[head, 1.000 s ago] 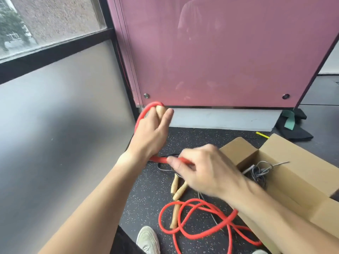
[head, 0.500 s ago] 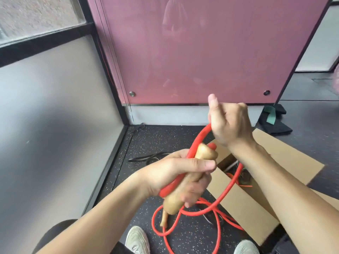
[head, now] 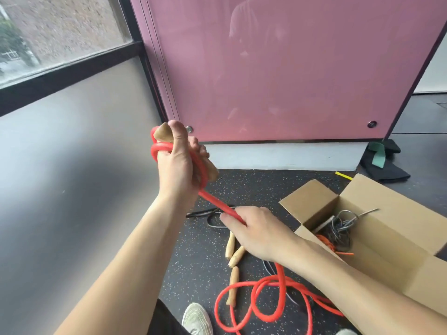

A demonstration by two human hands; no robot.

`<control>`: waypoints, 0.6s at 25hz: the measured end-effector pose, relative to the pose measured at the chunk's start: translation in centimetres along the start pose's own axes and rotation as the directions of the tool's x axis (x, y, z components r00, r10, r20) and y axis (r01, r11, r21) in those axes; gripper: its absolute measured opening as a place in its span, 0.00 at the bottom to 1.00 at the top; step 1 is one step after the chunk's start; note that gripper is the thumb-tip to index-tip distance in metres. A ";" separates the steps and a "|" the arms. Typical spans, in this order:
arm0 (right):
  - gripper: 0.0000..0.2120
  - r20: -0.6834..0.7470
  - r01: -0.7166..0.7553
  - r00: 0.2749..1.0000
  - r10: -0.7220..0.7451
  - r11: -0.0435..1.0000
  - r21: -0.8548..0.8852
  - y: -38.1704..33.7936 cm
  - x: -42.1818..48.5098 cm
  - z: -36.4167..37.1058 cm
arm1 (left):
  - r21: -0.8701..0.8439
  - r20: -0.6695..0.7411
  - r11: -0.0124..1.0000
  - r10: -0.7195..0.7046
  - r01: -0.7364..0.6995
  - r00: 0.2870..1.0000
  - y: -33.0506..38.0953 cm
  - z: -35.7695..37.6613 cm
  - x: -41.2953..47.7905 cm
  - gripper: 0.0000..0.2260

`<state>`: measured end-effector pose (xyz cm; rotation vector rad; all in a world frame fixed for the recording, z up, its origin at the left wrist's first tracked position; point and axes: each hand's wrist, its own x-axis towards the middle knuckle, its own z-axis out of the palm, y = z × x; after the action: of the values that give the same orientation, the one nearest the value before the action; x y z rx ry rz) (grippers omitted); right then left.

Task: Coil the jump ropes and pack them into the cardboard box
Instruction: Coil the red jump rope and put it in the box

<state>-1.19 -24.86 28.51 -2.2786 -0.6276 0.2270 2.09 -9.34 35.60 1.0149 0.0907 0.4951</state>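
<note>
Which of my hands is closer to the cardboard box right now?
Right. The right hand pinches the rope just left of the box; the left hand is raised farther left, gripping a handle and rope loops.

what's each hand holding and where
Left hand grips the tan wooden handle and coils of the thick red jump rope; right hand pinches its taut stretch below.
</note>
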 end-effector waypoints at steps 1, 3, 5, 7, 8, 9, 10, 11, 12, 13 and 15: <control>0.25 0.011 0.010 1.000 -0.009 1.000 -0.007 -0.4 -0.3 0.1 | 0.146 -0.018 0.987 0.074 -0.070 0.997 -0.3 -1.0 0.7 0.18; 0.27 -0.008 0.049 0.999 -0.049 0.997 -0.054 -0.9 -0.7 -0.7 | 0.524 0.077 0.813 0.252 -0.254 0.965 -0.7 -2.7 1.4 0.17; 0.29 -0.110 0.128 0.982 -0.152 0.972 -0.197 -1.2 -1.0 -2.1 | 0.742 0.354 0.491 0.292 -0.457 0.888 -1.3 -3.4 1.5 0.19; 0.29 -0.250 0.202 0.916 -0.313 0.900 -0.387 -1.1 -1.0 -3.7 | 0.793 0.534 0.245 0.158 -0.557 0.830 -2.4 -2.6 0.3 0.24; 0.27 -0.310 0.228 0.859 -0.408 0.846 -0.481 -0.9 -1.0 -4.4 | 0.820 0.545 0.187 0.038 -0.542 0.838 -2.9 -2.0 -0.5 0.26; 0.24 -0.355 0.251 0.789 -0.501 0.790 -0.559 -0.7 -1.0 -5.1 | 0.856 0.510 0.164 -0.113 -0.490 0.853 -3.1 -1.2 -1.5 0.29; 0.23 -0.382 0.275 0.717 -0.583 0.740 -0.613 -0.4 -0.9 -5.7 | 0.886 0.463 0.168 -0.276 -0.432 0.842 -3.3 -0.8 -2.2 0.32; 0.23 -0.405 0.288 0.658 -0.635 0.709 -0.644 -0.2 -0.8 -6.3 | 0.904 0.427 0.208 -0.427 -0.373 0.797 -3.2 -0.3 -3.0 0.35; 0.24 -0.428 0.289 0.616 -0.661 0.696 -0.658 0.0 -0.7 -6.8 | 0.915 0.402 0.270 -0.554 -0.300 0.729 -3.0 0.0 -3.6 0.39; 0.26 -0.448 0.285 0.586 -0.675 0.689 -0.666 0.1 -0.6 -7.3 | 0.918 0.392 0.329 -0.654 -0.223 0.647 -2.8 0.2 -4.1 0.42; 0.30 -0.458 0.301 0.544 -0.703 0.673 -0.676 0.5 -0.5 -8.0 | 0.915 0.387 0.394 -0.798 -0.087 0.461 -2.5 0.7 -4.8 0.42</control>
<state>1.33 -30.43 33.78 -2.2618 -1.0047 -1.2233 -1.06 -13.06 33.11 2.1023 -0.2874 -0.7169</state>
